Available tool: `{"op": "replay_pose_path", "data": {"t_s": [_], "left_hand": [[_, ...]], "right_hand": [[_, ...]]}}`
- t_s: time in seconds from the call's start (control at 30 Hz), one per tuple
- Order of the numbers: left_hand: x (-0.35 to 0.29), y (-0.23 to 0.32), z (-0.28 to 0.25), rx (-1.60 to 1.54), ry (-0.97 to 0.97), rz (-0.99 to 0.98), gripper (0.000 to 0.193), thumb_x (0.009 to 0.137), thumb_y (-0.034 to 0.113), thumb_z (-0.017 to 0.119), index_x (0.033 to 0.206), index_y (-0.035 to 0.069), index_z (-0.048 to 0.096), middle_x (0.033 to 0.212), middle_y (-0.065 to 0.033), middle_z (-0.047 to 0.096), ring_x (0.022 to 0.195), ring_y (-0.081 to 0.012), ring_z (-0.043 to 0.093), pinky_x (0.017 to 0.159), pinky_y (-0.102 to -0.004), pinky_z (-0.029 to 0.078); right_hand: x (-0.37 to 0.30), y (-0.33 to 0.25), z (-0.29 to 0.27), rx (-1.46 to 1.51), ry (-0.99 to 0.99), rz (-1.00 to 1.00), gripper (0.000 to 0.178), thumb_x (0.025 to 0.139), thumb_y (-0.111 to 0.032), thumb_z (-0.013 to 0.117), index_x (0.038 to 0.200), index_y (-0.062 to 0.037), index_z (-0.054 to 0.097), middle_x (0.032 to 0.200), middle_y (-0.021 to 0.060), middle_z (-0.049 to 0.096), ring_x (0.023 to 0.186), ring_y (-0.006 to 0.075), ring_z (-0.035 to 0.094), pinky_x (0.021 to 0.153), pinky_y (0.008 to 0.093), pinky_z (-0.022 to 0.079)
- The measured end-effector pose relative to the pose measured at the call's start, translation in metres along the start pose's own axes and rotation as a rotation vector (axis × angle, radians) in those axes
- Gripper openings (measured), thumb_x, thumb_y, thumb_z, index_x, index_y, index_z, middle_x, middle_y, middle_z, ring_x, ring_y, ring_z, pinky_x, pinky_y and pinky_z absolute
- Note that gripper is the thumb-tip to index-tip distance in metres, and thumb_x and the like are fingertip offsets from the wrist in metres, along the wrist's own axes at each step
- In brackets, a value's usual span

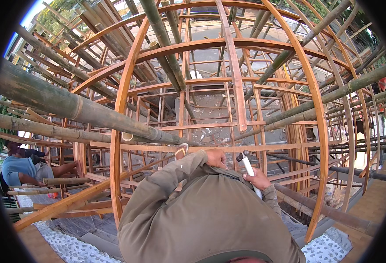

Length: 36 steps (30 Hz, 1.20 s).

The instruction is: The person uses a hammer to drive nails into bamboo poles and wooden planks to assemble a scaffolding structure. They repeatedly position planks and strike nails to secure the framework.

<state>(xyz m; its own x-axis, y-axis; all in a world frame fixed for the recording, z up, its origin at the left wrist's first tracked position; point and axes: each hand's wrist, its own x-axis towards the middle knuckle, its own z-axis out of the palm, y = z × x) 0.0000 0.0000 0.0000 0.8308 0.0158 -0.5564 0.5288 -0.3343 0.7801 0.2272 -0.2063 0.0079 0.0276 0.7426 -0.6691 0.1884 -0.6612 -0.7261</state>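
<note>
My right hand (258, 179) is wrapped around the white handle of a hammer (248, 166), its dark metal head pointing up and away from me. The lower end of the handle shows below my fist. At the front of my waist, my left hand (216, 158) is closed with the fingertips turned down onto the hem of my olive-brown shirt (206, 210). Part of that hem is bunched between the two hands. Just beyond both hands runs a horizontal wooden beam (280, 147). A sandaled foot (182, 151) shows left of my left hand.
Wooden roof framing surrounds me, with an upright plank (234, 74) ahead. A thick green bamboo pole (88, 111) slants in from the left, and another bamboo pole (329, 98) crosses at right. The ground (208, 109) lies far below. A person in a blue shirt (17, 170) is lower left.
</note>
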Motion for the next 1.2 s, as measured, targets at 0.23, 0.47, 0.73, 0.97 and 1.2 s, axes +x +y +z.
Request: {"op": "replay_pose_path", "data": {"t_s": [0.23, 0.47, 0.73, 0.97, 1.2], "left_hand": [[-0.035, 0.037, -0.011, -0.719, -0.233, 0.292, 0.041, 0.102, 0.039, 0.062, 0.089, 0.001, 0.074, 0.078, 0.0061, 0.065, 0.076, -0.0041, 0.054, 0.069, -0.0273, 0.046], [-0.057, 0.006, -0.002, -0.975, 0.050, 0.029, 0.036, 0.104, 0.036, 0.060, 0.092, 0.005, 0.074, 0.078, 0.0032, 0.067, 0.076, -0.0064, 0.056, 0.071, -0.0276, 0.047], [-0.041, -0.020, 0.032, -0.069, 0.056, -0.099, 0.027, 0.093, 0.027, 0.066, 0.106, 0.004, 0.073, 0.102, -0.0127, 0.074, 0.101, -0.0268, 0.069, 0.089, -0.0396, 0.053], [-0.024, -0.018, 0.031, -0.134, 0.039, -0.118, 0.034, 0.085, 0.028, 0.073, 0.111, 0.006, 0.074, 0.099, -0.0104, 0.076, 0.095, -0.0236, 0.071, 0.084, -0.0364, 0.055], [-0.014, -0.022, 0.028, -0.025, -0.045, -0.068, 0.047, 0.083, 0.026, 0.074, 0.124, 0.005, 0.069, 0.111, -0.0144, 0.074, 0.103, -0.0272, 0.070, 0.089, -0.0393, 0.054]], "right_hand": [[0.025, 0.018, -0.011, -0.211, -0.103, -0.005, 0.031, 0.087, -0.017, 0.078, 0.109, -0.0004, 0.062, 0.095, 0.0027, 0.065, 0.090, 0.0140, 0.059, 0.085, 0.0324, 0.049], [0.024, 0.040, -0.003, -0.063, -0.211, -0.115, 0.045, 0.083, -0.023, 0.079, 0.114, 0.0027, 0.059, 0.101, 0.0090, 0.067, 0.093, 0.0185, 0.062, 0.084, 0.0344, 0.051], [0.015, 0.000, -0.003, -0.420, -0.160, -0.054, 0.049, 0.075, -0.017, 0.079, 0.116, 0.0014, 0.058, 0.103, 0.0167, 0.070, 0.096, 0.0292, 0.068, 0.086, 0.0389, 0.053], [0.020, -0.013, 0.018, -0.644, -0.032, -0.164, 0.028, 0.088, -0.018, 0.065, 0.105, 0.0027, 0.055, 0.099, 0.0308, 0.065, 0.097, 0.0498, 0.062, 0.081, 0.0527, 0.049], [0.026, -0.007, 0.020, -0.771, 0.029, 0.001, 0.025, 0.085, -0.012, 0.065, 0.104, 0.0011, 0.055, 0.095, 0.0298, 0.068, 0.100, 0.0497, 0.063, 0.082, 0.0519, 0.050]]}}
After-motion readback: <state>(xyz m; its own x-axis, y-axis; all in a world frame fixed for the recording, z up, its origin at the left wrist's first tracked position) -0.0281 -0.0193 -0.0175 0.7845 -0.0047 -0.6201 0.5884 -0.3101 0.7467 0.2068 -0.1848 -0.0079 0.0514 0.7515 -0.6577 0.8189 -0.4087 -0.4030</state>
